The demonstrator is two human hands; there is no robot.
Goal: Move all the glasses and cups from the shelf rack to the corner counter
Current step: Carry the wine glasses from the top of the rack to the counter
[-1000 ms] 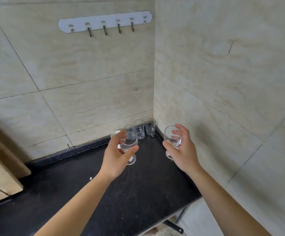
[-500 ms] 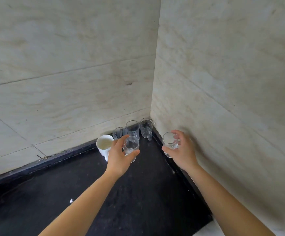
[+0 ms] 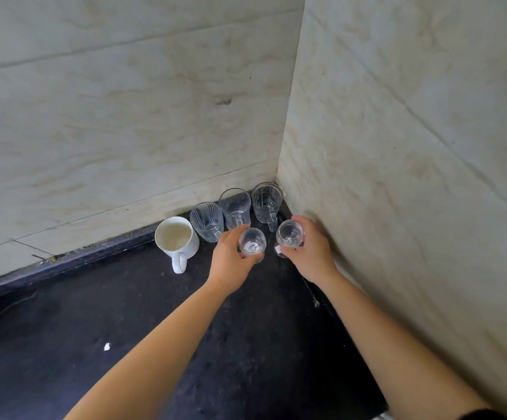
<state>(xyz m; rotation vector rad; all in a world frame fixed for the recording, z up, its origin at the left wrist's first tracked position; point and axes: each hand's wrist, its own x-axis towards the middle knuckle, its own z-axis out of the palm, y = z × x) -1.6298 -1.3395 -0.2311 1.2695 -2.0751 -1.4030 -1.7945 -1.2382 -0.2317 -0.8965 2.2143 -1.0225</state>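
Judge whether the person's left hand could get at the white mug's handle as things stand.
Probably not yet: the left hand is full, its fingers curled round a stemmed glass. The way itself looks free: the white mug stands just left of that hand, handle toward the person, nothing between them.

Two slim arms show. The left forearm point(image 3: 155, 344) and right forearm point(image 3: 382, 334) are bare along all their visible length. The left hand point(image 3: 231, 259) and right hand point(image 3: 313, 253) are bare as well, wrists uncovered. At the lower right corner a sliver of dark sleeve point(image 3: 485, 415) caps the right arm, black or close to it, with too little fabric seen to tell more.
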